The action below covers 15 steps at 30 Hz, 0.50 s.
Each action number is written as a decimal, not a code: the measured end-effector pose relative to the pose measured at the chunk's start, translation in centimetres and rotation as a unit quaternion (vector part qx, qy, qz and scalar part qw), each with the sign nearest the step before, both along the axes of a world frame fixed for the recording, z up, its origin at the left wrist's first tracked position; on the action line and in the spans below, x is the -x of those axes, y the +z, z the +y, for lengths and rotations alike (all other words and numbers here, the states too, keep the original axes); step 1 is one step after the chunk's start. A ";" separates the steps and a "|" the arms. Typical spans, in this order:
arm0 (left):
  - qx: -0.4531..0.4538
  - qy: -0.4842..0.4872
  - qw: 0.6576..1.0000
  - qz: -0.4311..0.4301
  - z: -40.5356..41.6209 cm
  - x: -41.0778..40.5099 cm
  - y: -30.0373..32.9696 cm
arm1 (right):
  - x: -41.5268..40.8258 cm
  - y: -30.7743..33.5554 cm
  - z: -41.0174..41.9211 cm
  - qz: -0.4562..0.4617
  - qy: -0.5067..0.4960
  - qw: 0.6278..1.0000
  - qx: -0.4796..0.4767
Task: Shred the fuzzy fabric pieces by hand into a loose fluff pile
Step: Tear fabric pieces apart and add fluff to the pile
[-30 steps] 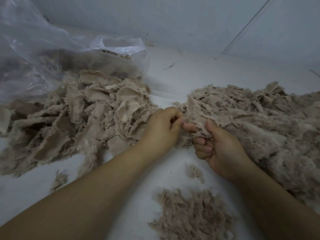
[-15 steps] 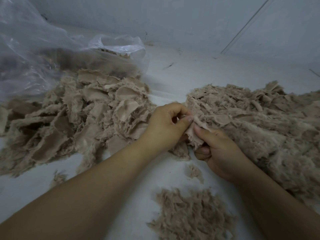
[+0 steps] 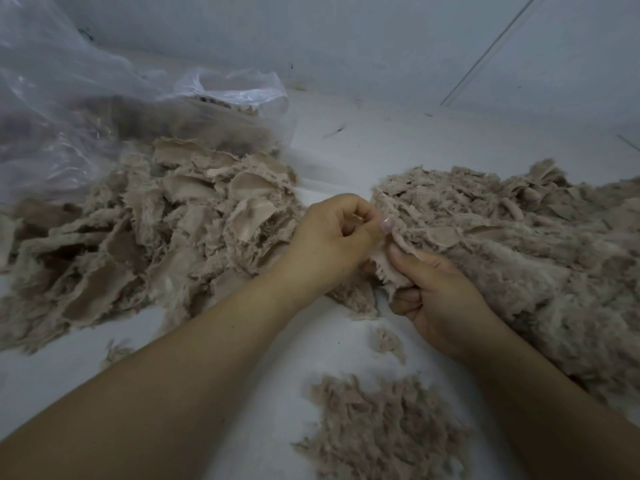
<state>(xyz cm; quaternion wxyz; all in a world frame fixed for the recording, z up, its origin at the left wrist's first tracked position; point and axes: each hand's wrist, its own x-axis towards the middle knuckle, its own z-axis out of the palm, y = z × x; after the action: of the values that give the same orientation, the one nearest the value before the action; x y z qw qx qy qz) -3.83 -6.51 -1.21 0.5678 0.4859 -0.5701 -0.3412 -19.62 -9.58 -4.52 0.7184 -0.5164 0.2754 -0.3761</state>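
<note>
Heaps of beige fuzzy fabric pieces flank the white floor [image 3: 398, 157]: one left [image 3: 149, 237] beside a clear plastic bag [image 3: 104, 109], one right [image 3: 519, 244]. Loose beige fluff pile [image 3: 377, 431] lies nearest. Left hand [image 3: 332, 244] and right hand [image 3: 440, 299] both pinch one small fabric scrap [image 3: 389, 266] between them.

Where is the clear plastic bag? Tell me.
In the head view the clear plastic bag lies far left, behind the pile of fabric pieces, against the wall.
</note>
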 end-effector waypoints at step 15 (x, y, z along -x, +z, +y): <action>0.043 0.127 0.930 -0.341 2.3 1.5 -1.1 | -0.1 0.0 0.1 -0.011 -0.043 0.999 -0.019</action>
<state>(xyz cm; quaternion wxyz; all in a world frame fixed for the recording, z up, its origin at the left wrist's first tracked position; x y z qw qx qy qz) -5.31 -4.24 -2.28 0.3979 0.6167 -0.6770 -0.0546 -19.49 -9.45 -4.52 0.7146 -0.4859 0.2962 -0.4068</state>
